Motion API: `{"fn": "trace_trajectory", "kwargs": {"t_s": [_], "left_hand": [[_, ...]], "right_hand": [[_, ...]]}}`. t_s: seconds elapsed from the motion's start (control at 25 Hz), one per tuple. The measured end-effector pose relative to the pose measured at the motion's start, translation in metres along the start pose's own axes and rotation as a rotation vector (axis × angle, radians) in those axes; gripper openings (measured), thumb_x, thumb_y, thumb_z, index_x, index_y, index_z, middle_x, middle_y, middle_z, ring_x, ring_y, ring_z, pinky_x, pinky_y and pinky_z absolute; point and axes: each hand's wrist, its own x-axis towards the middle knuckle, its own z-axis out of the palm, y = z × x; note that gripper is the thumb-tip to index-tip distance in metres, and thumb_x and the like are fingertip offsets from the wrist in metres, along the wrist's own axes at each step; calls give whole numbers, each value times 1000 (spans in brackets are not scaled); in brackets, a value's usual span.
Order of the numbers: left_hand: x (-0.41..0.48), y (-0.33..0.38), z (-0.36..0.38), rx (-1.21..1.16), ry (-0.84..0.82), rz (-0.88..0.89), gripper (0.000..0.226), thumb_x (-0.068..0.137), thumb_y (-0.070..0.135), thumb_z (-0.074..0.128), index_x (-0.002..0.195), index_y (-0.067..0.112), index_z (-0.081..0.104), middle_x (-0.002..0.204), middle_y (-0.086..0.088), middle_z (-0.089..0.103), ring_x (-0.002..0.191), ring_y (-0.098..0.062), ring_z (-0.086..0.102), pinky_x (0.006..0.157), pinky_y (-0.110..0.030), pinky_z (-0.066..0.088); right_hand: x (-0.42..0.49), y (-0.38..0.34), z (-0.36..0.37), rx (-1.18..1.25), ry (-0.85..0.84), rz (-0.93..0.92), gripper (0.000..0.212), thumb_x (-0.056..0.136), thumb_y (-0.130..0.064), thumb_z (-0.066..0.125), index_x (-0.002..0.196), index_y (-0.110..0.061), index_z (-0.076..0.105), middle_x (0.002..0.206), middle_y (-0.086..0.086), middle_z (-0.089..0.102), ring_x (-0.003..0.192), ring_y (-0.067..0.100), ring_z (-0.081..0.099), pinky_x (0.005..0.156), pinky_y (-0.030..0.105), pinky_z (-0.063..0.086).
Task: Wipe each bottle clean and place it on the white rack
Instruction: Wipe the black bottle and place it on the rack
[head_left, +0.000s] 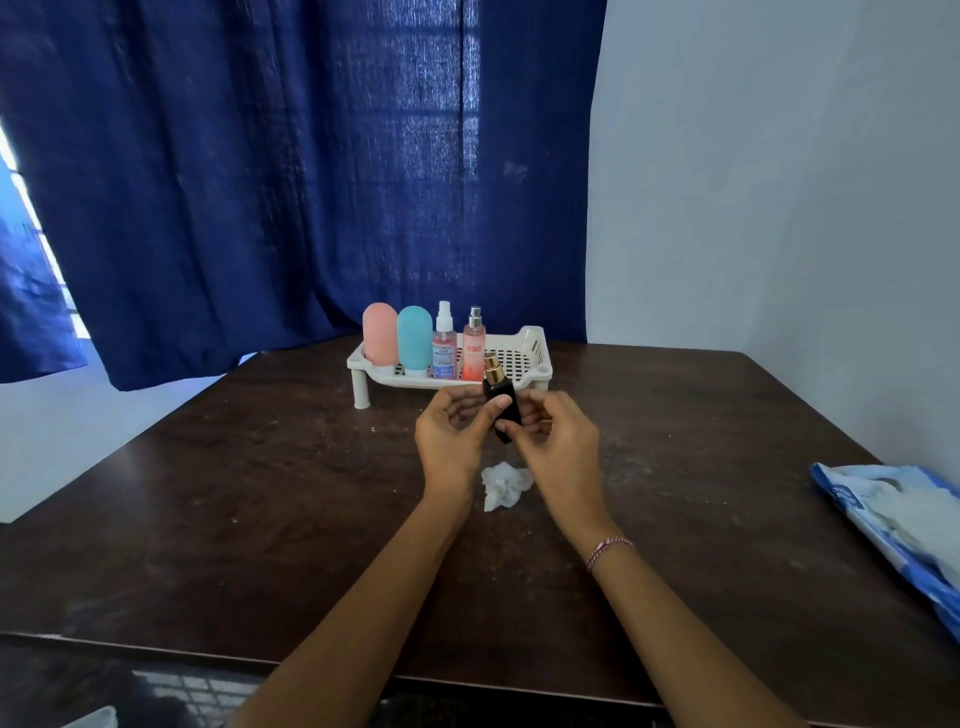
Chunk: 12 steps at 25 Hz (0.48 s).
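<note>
A small black spray bottle (500, 410) with a gold nozzle is held upright above the dark wooden table (260, 493), just in front of the white rack (530, 358). It is gripped between both hands: the left hand (451, 441) is raised with the palm turned inward and the thumb pressed against the bottle's front, while the right hand (558, 441) is curled around the bottle's right side, fingers closed on its lower body. Both forearms are extended forward from the near edge of the table and converge toward the rack; a pink and white thread bracelet (609, 551) is worn on the right wrist. On the rack four bottles are stood upright in a row at its left end: a pink bottle (380, 332), a teal bottle (414, 338), a clear spray bottle (444, 343) and a pink mist bottle (474, 348). A crumpled white wipe (503, 484) is left lying on the table nearer than the rack, below the hands. A blue and white packet (898, 519) is seen far to the right of the rack, at the table's edge.
</note>
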Motion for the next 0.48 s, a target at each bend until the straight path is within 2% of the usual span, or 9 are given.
{"fn": "trace_trajectory", "kwargs": {"t_s": [0.12, 0.2, 0.28, 0.36, 0.4, 0.48], "left_hand": [[3, 1, 9, -73, 19, -24, 6, 84, 17, 67, 91, 18, 68, 90, -1, 72, 90, -13, 68, 76, -21, 54], [9, 2, 12, -133, -10, -17, 12, 92, 21, 58, 94, 19, 69, 95, 0, 72, 98, -14, 67, 84, -24, 54], [19, 1, 15, -168, -6, -44, 20, 96, 17, 50, 103, 12, 68, 102, -2, 71, 104, -14, 65, 91, -27, 53], [29, -1, 22, -168, 8, -73, 26, 98, 13, 45, 111, 3, 65, 109, -7, 69, 108, -15, 64, 94, -29, 52], [33, -2, 25, -167, 14, -80, 27, 99, 12, 44, 113, 1, 64, 111, -8, 68, 108, -15, 63, 95, -29, 51], [40, -5, 33, -163, 13, -60, 26, 99, 12, 43, 112, 4, 64, 112, -7, 68, 107, -12, 63, 94, -27, 51]], "right_hand": [[11, -2, 4, -80, 20, -11, 33, 78, -10, 73, 109, -6, 64, 100, 4, 64, 77, 0, 57, 73, 2, 44], [22, -1, 5, -100, 29, 2, 36, 79, -9, 71, 114, -5, 63, 102, 3, 64, 81, 1, 56, 73, 0, 42], [36, 1, 7, -108, 42, 11, 39, 81, -10, 68, 120, -7, 60, 104, 2, 65, 87, 5, 59, 80, 7, 46], [51, 4, 11, -89, 42, 45, 39, 83, -9, 66, 121, -8, 59, 108, 5, 68, 94, 11, 62, 87, 22, 51], [59, 6, 12, -75, 30, 69, 38, 84, -7, 65, 121, -8, 60, 109, 7, 68, 96, 12, 63, 89, 23, 51], [73, 13, 14, -65, 9, 112, 37, 85, -5, 63, 121, -8, 60, 110, 8, 68, 99, 13, 63, 89, 18, 47]]}}
